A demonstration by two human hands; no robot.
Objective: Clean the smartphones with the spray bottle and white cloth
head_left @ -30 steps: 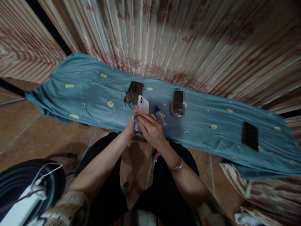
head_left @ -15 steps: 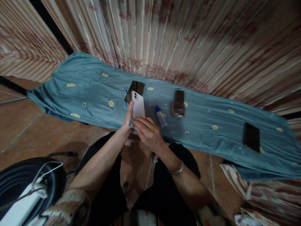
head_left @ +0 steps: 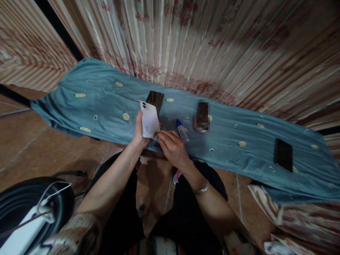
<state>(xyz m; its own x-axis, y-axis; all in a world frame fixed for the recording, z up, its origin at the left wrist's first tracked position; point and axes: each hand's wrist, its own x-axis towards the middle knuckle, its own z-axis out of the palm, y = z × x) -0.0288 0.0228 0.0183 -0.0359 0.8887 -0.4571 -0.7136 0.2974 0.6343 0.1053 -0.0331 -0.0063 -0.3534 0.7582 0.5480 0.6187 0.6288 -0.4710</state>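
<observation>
- Left hand [head_left: 138, 132] clamped on white phone [head_left: 149, 119], back side with camera lenses up, thumb on its left edge, fingers hidden behind it
- Right hand [head_left: 172, 147] fingertips pinched at the white phone's lower right corner; whether anything sits between them cannot be told
- White phone held tilted above the near edge of the teal cloth [head_left: 233, 148]
- On the cloth: dark phone [head_left: 155, 99] just behind the white phone, small bottle [head_left: 182, 130] just right of it, black phone [head_left: 283, 154] far right, well apart

we see a teal patterned cloth [head_left: 106, 102] bearing three dark flat phones [head_left: 155, 100] [head_left: 202, 115] [head_left: 283, 154] and a small clear blue-capped bottle [head_left: 182, 130].
</observation>
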